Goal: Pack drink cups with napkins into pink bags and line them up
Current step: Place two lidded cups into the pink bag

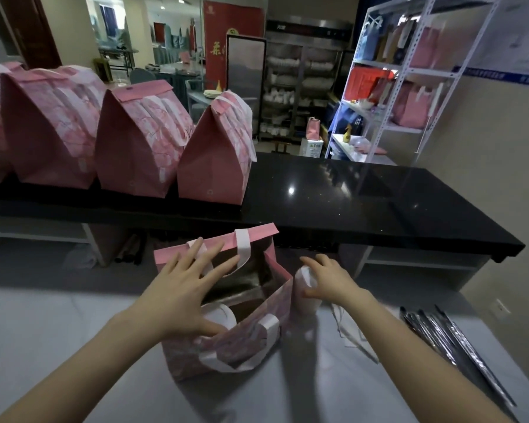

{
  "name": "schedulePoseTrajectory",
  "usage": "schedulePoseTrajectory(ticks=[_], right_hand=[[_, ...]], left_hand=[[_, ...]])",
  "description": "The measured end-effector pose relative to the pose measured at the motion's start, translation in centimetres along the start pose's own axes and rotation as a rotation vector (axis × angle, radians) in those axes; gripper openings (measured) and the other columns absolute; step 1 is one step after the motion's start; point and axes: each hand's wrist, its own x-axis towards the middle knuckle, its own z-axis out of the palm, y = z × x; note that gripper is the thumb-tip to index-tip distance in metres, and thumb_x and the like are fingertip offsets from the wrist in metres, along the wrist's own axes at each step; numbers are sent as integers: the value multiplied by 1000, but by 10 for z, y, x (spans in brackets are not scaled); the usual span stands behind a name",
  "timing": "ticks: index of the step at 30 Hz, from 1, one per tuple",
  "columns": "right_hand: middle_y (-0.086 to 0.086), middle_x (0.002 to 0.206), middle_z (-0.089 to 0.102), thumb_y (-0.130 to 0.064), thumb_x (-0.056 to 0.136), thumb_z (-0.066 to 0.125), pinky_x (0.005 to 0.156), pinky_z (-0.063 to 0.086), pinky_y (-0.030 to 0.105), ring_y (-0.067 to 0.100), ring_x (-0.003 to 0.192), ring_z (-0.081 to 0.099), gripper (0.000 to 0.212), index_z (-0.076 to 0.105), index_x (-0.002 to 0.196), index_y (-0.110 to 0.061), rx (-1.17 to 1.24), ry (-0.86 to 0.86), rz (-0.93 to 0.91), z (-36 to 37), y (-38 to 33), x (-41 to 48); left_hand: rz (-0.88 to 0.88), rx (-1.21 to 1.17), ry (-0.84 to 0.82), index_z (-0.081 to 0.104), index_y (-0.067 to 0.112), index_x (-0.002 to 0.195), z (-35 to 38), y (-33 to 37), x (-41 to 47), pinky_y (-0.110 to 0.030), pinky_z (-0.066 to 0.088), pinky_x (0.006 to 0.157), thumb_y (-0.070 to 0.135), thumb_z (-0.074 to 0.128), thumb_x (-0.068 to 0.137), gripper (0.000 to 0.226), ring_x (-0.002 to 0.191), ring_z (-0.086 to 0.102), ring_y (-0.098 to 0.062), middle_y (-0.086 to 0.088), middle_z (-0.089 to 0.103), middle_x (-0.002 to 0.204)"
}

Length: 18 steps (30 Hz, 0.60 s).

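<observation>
Well, along the far left a row of closed pink bags (141, 141) stands side by side on the black bench (348, 193), their tops folded over and white handles lying flat. Nearer, on the white bench (58, 300), the open pink bag (242, 340) sits upright at centre. It is patterned pink paper with a plain pink rim, white ribbon handles and a dull silvery lining. The left grip (180, 288) is released, fingers spread straight across the bag's left side and far rim, thumb down by the near rim. Just beside that thumb, a white-lidded cup (219, 315) stands inside the bag's near left corner. Right of the bag, touching its side wall, the right grip (330, 279) curls round a second white cup (306, 297). A crumpled white napkin (348, 331) lies just right of that. Further right lie silvery strips (446, 340), too blurred to identify.
</observation>
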Motion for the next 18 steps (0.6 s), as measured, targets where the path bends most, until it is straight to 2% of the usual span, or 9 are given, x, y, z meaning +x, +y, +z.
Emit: schedulePoseTrajectory(ticks=[3, 8, 11, 13, 18], right_hand=[[5, 148, 31, -52, 77, 68, 104, 40, 47, 31, 133, 34, 87, 24, 149, -32, 6, -38, 3, 11, 3, 15], [-3, 133, 43, -45, 67, 78, 95, 47, 35, 22, 120, 43, 78, 46, 138, -32, 92, 6, -57, 6, 4, 6], [-8, 126, 44, -46, 65, 79, 93, 47, 31, 16, 116, 47, 75, 51, 134, -34, 194, 55, -126, -34, -1, -11], [-8, 122, 44, -43, 64, 81, 96, 44, 31, 15, 114, 48, 75, 53, 133, -34, 190, 122, -211, -74, -5, -24], [-5, 127, 46, -38, 68, 82, 100, 42, 35, 17, 116, 46, 71, 53, 133, -35, 139, 275, -377, -161, -35, -64]], left_hand=[[-20, -1, -34, -34, 56, 134, 3, 1, -1, -53, -2, 119, 96, 28, 50, 111, 141, -33, -25, 9, -31, 156], [-28, 24, -46, -35, 57, 132, 7, 3, 2, -51, -7, 117, 95, 32, 53, 110, 141, -33, -26, 8, -30, 156], [-31, 44, -62, -35, 58, 130, 8, 6, 5, -52, -8, 116, 95, 32, 54, 108, 142, -31, -27, 7, -27, 158], [-40, 51, -78, -29, 55, 136, 8, 7, 7, -53, -8, 116, 95, 35, 56, 110, 142, -30, -28, 5, -23, 159], [-57, 54, -125, -16, 50, 145, 4, 10, 11, -56, -10, 115, 94, 39, 58, 111, 142, -31, -29, 4, -20, 160]])
